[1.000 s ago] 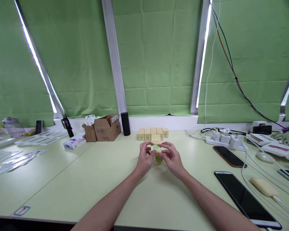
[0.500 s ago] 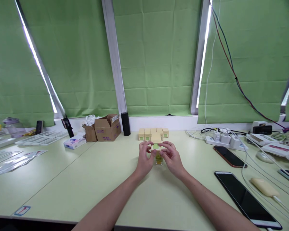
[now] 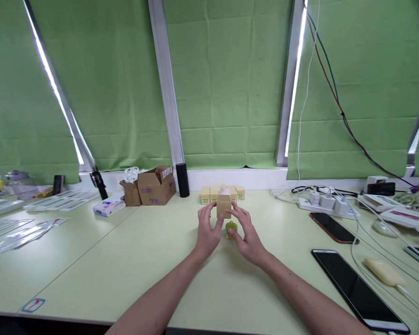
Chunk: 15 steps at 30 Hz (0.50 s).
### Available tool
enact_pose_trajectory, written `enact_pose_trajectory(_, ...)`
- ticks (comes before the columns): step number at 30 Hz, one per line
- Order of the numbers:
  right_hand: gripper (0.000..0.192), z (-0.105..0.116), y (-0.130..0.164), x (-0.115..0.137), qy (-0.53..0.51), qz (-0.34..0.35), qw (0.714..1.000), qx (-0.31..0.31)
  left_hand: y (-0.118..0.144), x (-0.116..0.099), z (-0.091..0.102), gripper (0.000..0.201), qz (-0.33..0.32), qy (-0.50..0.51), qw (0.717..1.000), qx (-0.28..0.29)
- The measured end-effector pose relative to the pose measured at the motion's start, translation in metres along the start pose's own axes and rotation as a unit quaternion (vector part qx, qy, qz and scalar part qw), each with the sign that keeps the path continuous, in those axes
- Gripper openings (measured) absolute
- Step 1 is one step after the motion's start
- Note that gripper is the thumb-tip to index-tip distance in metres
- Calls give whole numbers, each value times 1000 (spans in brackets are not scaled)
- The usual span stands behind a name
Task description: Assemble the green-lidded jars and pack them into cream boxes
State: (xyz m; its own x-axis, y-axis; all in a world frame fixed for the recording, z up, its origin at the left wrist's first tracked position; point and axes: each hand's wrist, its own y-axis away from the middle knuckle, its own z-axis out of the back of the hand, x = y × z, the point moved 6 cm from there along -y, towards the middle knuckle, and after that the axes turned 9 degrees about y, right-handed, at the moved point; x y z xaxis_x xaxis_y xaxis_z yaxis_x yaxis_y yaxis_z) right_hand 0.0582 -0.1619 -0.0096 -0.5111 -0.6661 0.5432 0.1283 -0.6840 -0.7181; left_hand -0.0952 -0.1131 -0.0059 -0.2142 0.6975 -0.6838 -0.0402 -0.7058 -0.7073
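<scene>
A small tan cardboard box (image 3: 224, 207) is upright in my left hand (image 3: 208, 232), its plain side towards me and its top flaps raised. The left thumb presses the near side, with the fingers along the left edge. My right hand (image 3: 248, 237) has its fingers apart, the fingertips at the box's right edge. Its thumb lies over a small green item with a clear lower part (image 3: 231, 225), which stands on the table just below the box. The thumb partly hides this item, so its exact kind is unclear.
Several similar small boxes (image 3: 240, 193) stand in a row behind. Left of them are a black cylinder (image 3: 182, 180), an open carton (image 3: 157, 186) and a tissue pack (image 3: 109, 206). Phones (image 3: 358, 286), cables and a power strip (image 3: 328, 208) lie on the right.
The box has turned from its green-windowed face to a plain side, and its top flaps now show. My right fingers have loosened and the right thumb has dropped towards the green item.
</scene>
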Motion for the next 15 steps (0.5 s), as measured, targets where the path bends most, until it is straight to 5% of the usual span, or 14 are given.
enact_pose_trajectory(7,49,-2,0,0,-16,1,1000,3,-8,25,6,58,107,63,992,-39)
enact_pose_trajectory(15,46,-2,-1,-28,199,-70,977,14,-13,67,10,48,184,109,976,-48)
